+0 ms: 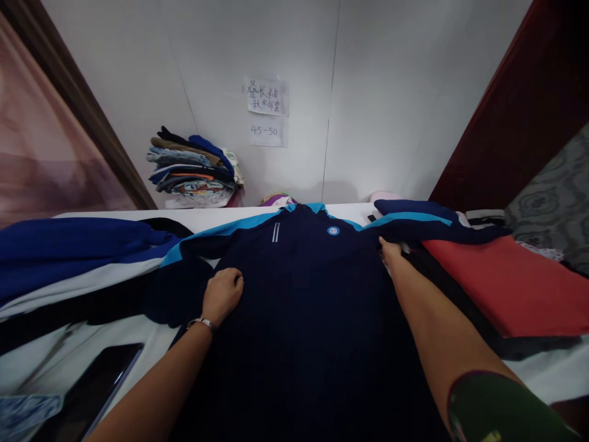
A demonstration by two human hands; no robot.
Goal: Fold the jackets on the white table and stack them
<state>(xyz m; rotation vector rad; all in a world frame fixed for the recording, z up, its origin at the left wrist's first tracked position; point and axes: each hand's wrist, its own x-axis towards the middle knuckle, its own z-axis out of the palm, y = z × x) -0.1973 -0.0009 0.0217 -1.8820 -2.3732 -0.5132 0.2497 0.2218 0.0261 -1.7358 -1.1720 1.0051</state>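
A dark navy jacket with light-blue shoulder stripes lies spread out in front of me, collar at the far side. A round badge and two pale stripes mark its chest. My left hand, with a bracelet at the wrist, is curled closed at the jacket's left side edge, below the bent left sleeve. At the right underarm, my right hand pinches the jacket's edge. The right sleeve stretches out to the right over other clothes. The jacket's lower part is dark and runs out of view.
Blue clothing lies at left, with a dark phone or tablet nearer me. A folded clothes stack stands at the back left. Red folded cloth lies at right. Paper notes hang on the wall behind.
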